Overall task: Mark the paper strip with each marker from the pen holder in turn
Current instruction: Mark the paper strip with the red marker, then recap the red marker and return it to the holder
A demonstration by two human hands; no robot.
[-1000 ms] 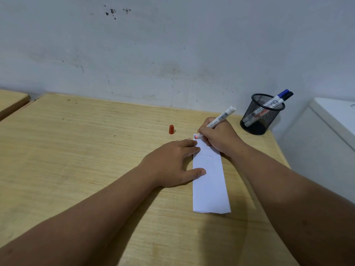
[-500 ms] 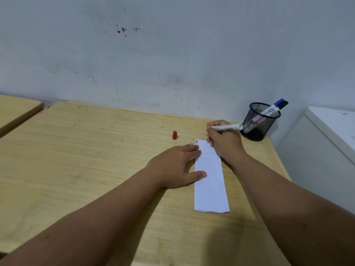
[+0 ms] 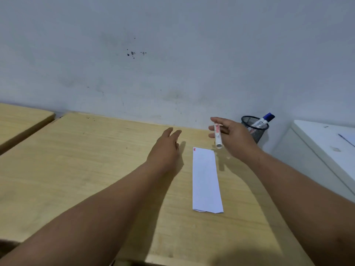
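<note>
Head view: right hand (image 3: 233, 138) has lifted off the white paper strip (image 3: 206, 179) on the wooden desk (image 3: 76, 160), loosely pinching the white red-lettered marker (image 3: 218, 136) above its far end. Left hand (image 3: 166, 150), fingers spread and empty, has let go and reaches beyond the strip, likely for the cap. Red mark (image 3: 194, 149) done; blue-capped marker (image 3: 264, 120) waits in the black mesh holder (image 3: 255, 131) beyond.

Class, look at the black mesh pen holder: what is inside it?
Inside the pen holder a white marker with a blue cap leans out over the rim. A dark tip shows beside that cap. The right hand covers the holder's left side, so anything there is hidden.
</note>
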